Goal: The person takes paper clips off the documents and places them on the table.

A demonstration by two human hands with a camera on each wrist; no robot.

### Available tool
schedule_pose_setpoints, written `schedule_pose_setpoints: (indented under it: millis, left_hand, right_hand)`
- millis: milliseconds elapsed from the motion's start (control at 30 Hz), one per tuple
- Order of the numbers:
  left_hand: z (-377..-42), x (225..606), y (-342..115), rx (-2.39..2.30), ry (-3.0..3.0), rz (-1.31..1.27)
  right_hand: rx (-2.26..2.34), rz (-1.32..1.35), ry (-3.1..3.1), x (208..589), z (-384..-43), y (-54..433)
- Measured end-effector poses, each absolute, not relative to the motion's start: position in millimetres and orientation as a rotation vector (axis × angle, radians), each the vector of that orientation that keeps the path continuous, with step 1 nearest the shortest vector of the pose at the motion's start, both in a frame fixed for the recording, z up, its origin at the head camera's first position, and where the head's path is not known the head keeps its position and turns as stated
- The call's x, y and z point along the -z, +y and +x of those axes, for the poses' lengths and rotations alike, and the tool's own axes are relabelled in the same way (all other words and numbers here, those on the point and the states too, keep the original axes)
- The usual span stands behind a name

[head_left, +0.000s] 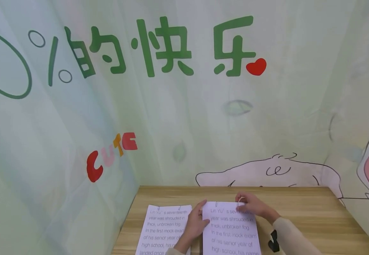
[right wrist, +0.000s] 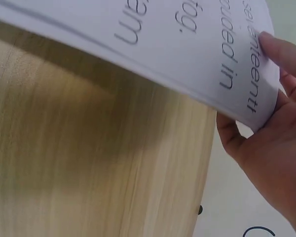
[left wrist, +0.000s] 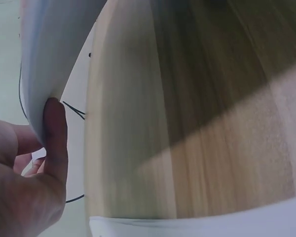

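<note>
A stack of printed paper point(head_left: 229, 237) is held up off the wooden table, its text facing me. A paper clip point(head_left: 216, 204) sits on its top edge. At the stack's upper left edge my left hand point(head_left: 193, 225) pinches the sheets; in the left wrist view the thumb point(left wrist: 55, 133) presses on the paper. My right hand point(head_left: 255, 206) grips the top right corner, where a second clip is partly covered by the fingers. From the right wrist view, the lifted sheets point(right wrist: 177, 54) bend slightly, with thumb in front and fingers behind.
Another printed stack point(head_left: 162, 228) with two clips on its top edge lies on the table point(head_left: 305, 216) at left, partly behind my left arm. A black strap or band point(head_left: 274, 241) shows by the right sleeve. A printed curtain point(head_left: 184, 124) stands behind the table.
</note>
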State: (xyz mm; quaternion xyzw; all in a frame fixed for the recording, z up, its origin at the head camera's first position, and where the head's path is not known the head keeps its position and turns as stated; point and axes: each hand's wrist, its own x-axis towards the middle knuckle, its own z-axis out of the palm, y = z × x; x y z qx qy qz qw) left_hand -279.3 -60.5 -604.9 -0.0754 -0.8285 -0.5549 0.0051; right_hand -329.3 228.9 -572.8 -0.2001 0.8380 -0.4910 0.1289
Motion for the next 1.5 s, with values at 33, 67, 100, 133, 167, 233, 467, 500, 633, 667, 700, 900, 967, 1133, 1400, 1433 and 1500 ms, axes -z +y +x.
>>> schedule_pose_setpoints:
  millis: [33,67,100,133,167,233,467,500,633,667,700,900,967,1133,1400,1433,1500]
  left_hand:
    - [-278.2,604.2,-61.7,1.769,-2.583,-0.239]
    - [-277.0,603.3,-62.8,1.803,-2.574,-0.237]
    - [-275.9,602.4,-64.1,1.831,-2.569,-0.233]
    - [-274.6,601.6,-65.3,1.855,-2.567,-0.223]
    - [-273.2,600.4,-66.7,1.874,-2.561,-0.223]
    - [-270.2,597.1,-69.3,1.910,-2.544,-0.235]
    - [-267.8,585.8,-74.9,2.052,-2.412,-0.292]
    - [-267.6,584.4,-76.3,2.057,-2.408,-0.288]
    - [-264.7,578.7,-85.4,2.033,-2.431,-0.239]
    - [-263.3,577.5,-87.9,2.025,-2.438,-0.228]
    - [-262.0,576.6,-90.2,2.021,-2.438,-0.228]
    - [-256.4,576.3,-94.3,2.047,-2.429,-0.227]
    - [-256.3,576.1,-91.5,2.048,-2.433,-0.214]
    - [-262.1,573.5,-78.4,2.044,-2.428,-0.272]
    - [-262.2,576.1,-72.4,2.019,-2.479,-0.251]
    - [-261.9,576.9,-72.6,2.015,-2.481,-0.250]
    - [-261.6,578.5,-72.9,2.023,-2.475,-0.258]
  right_hand:
    - [1.444,-0.584,2.414,571.4,-329.0,230.2]
    - [1.465,-0.590,2.391,570.2,-328.8,231.3]
    - [1.488,-0.595,2.368,568.9,-328.3,232.5]
    - [1.515,-0.596,2.338,567.5,-327.8,233.4]
    - [1.546,-0.595,2.299,566.4,-327.3,234.2]
    - [1.602,-0.583,2.237,564.2,-326.2,235.3]
    - [1.724,-0.561,2.147,558.5,-323.6,233.3]
    - [1.731,-0.568,2.142,558.3,-323.5,231.7]
    - [1.724,-0.614,2.122,558.1,-322.6,220.7]
    - [1.718,-0.621,2.121,558.2,-322.2,217.4]
    - [1.711,-0.627,2.124,558.5,-322.1,214.4]
    - [1.694,-0.592,2.158,561.0,-319.7,206.0]
    - [1.678,-0.591,2.170,560.4,-318.9,208.3]
    - [1.674,-0.591,2.214,552.9,-317.7,221.4]
    - [1.687,-0.585,2.171,556.4,-316.3,228.8]
    - [1.683,-0.583,2.177,557.4,-315.7,228.3]
    - [1.677,-0.577,2.193,559.1,-314.8,227.8]
